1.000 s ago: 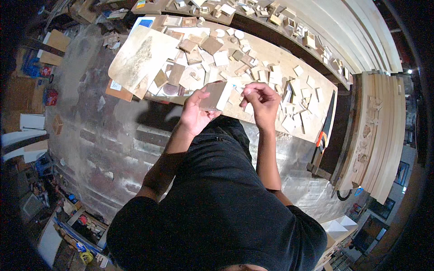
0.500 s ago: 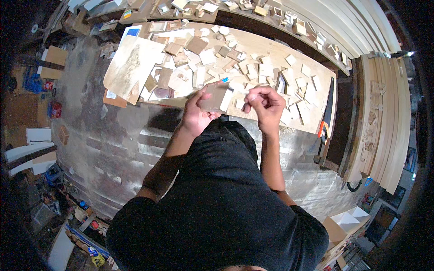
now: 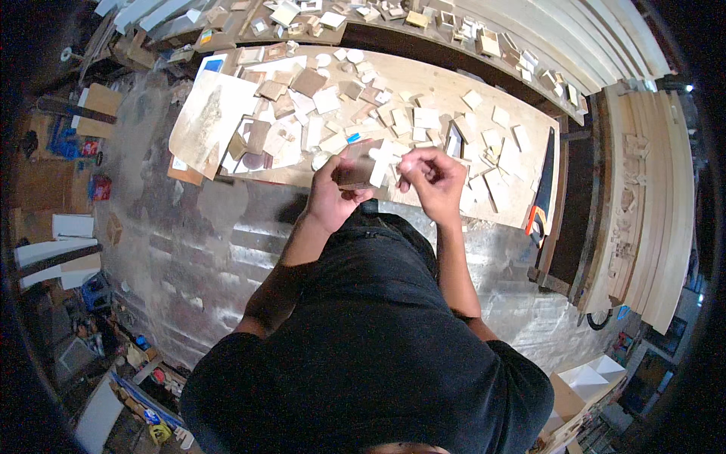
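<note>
Nearest my viewpoint was the black shirt (image 3: 363, 340), both forearms reaching forward on either side of it. The left hand (image 3: 330, 195) was closed on a brown wooden block (image 3: 357, 168), thumb over its left side and fingertips at its near edge. The block was held up in front of the body, its pale side facing the right hand. I judged that grip well placed, since it left the pale side uncovered; a firm wrist would have helped most, so that light pressure could not twist the block.

The right hand (image 3: 435, 178) was raised just beside that pale side, fingers bent in toward the thumb with little opening between them. Blur covered the fingertips, so I could not tell whether they had hold of anything; a slim gap seemed to part them from the block. Small, even finger movements with a quiet forearm looked best to me there.

Beyond was the table (image 3: 439, 79), with a small blue object (image 3: 353, 138) just past the block and loose wood pieces (image 3: 426, 117) scattered around. A saw (image 3: 547, 181) lay along its right end, best left well clear of the right arm. Farther back I saw a shelf (image 3: 435, 34) carrying more small pieces.
</note>
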{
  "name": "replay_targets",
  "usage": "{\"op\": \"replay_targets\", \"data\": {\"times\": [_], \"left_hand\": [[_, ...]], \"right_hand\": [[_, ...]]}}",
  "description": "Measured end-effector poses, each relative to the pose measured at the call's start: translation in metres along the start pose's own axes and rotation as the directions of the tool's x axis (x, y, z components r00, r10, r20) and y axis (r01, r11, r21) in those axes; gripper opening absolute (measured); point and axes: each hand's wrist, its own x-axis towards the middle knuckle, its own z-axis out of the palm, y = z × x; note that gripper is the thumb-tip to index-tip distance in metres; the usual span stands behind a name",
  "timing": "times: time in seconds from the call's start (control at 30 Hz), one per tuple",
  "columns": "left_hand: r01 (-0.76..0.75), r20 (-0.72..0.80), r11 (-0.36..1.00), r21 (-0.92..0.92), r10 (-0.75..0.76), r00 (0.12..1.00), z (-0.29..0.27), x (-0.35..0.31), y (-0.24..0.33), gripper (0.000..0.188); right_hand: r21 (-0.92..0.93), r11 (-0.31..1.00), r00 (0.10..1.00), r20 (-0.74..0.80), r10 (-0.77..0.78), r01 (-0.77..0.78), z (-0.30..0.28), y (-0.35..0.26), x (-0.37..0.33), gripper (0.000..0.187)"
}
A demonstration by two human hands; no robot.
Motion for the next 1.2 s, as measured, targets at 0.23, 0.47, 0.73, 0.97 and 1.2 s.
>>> {"op": "replay_targets", "data": {"times": [0.23,0.47,0.73,0.97,1.2], "left_hand": [[-0.079,-0.256,0.996,0.042,0.088,0.963,0.008,-0.001,-0.025,0.047],[-0.153,-0.102,0.988,-0.016,0.151,0.983,0.001,-0.007,-0.027,0.045],[-0.219,-0.15,0.976,-0.002,0.216,0.965,-0.013,-0.016,-0.018,0.038],[-0.122,-0.13,0.99,-0.077,0.111,0.985,-0.004,-0.025,0.005,0.038],[-0.073,-0.158,0.996,-0.041,0.066,0.985,-0.036,-0.037,0.04,0.033]], "right_hand": [[0.089,0.996,0.999,0.029,0.029,-0.031,-0.015,-0.001,-0.002,0.009],[0.034,0.996,0.995,0.048,0.083,-0.084,-0.011,0.01,0.001,0.011],[0.075,0.98,0.941,0.3,0.156,-0.187,-0.002,-0.004,-0.005,0.011],[0.026,0.988,0.988,-0.026,0.155,-0.154,0.02,0.017,0.026,0.009],[0.013,0.987,0.983,0.091,0.158,-0.16,0.068,0.024,0.006,0.008]]}}
